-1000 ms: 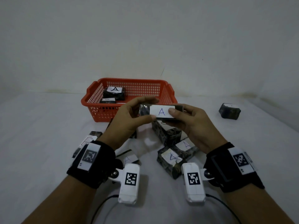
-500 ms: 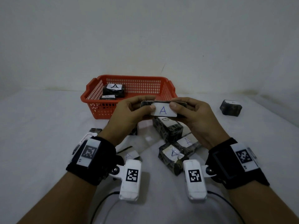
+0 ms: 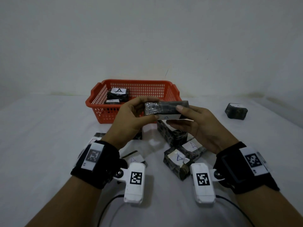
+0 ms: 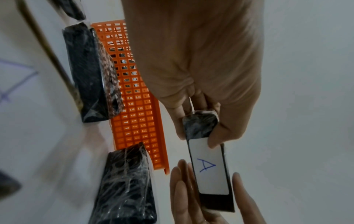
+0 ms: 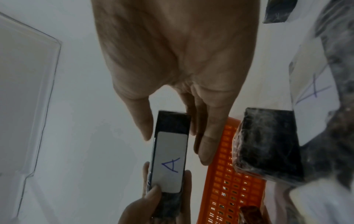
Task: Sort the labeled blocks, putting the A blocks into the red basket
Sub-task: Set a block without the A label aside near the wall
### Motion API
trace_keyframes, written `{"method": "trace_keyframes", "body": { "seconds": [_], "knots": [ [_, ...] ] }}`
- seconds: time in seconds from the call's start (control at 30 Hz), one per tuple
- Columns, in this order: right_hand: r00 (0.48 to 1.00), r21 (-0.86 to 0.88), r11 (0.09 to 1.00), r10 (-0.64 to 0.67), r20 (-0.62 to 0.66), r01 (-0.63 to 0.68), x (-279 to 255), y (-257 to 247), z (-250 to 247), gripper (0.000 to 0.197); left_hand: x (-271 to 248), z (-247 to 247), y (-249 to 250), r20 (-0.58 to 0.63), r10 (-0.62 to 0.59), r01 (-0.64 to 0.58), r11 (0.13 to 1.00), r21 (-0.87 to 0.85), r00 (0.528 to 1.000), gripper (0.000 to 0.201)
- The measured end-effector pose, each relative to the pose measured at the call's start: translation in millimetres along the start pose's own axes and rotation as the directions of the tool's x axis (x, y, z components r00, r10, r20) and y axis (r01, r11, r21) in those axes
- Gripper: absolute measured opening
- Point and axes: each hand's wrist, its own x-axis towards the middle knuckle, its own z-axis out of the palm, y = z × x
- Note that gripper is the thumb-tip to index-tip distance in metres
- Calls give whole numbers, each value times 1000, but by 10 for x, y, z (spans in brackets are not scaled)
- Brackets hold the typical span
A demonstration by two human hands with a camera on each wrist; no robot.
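The left end of the A block [image 3: 165, 108] is pinched in the grip of the left hand [image 3: 129, 122], thumb below and fingers above. The block is held level between both hands, just in front of the red basket [image 3: 105, 115]. Its right end is gripped by the right hand [image 3: 201, 126].

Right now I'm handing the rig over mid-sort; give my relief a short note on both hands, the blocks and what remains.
Left hand and right hand each pinch one end of the held A block, in the air in front of the red basket.
Done: two blocks in the basket; the rear one reads A, the front label is too small to read.
Left: drop the held block in, then sort the pile of blocks on the table and the lone block far right.
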Motion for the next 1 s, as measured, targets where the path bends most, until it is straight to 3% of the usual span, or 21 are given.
{"method": "trace_keyframes", "body": {
  "seconds": [0.13,0.23,0.43,0.73,0.87,1.0],
  "knots": [
    [1000,25,1000,0,-23,0,-3,10,-16,32,29,-3,-11,67,-78,80,996,-29,995,48],
    [999,9,1000,-20,-28,20,-3,9,-23,34,45,5,-30,41,-150,151,988,-25,988,34],
    [997,-27,999,-48,-57,46,27,45,-21,49,38,21,-44,2,-115,114,992,51,993,30],
    [997,-66,995,-76,-23,74,23,41,-71,53,23,12,-13,-16,-109,110,994,17,994,32],
    [993,-129,986,-114,-38,108,-6,30,-99,45,15,14,19,-8,-82,82,995,47,997,34],
    [999,-40,999,-32,8,33,-4,4,-67,53,4,6,32,3,-38,38,997,63,999,41]
  ]
}}
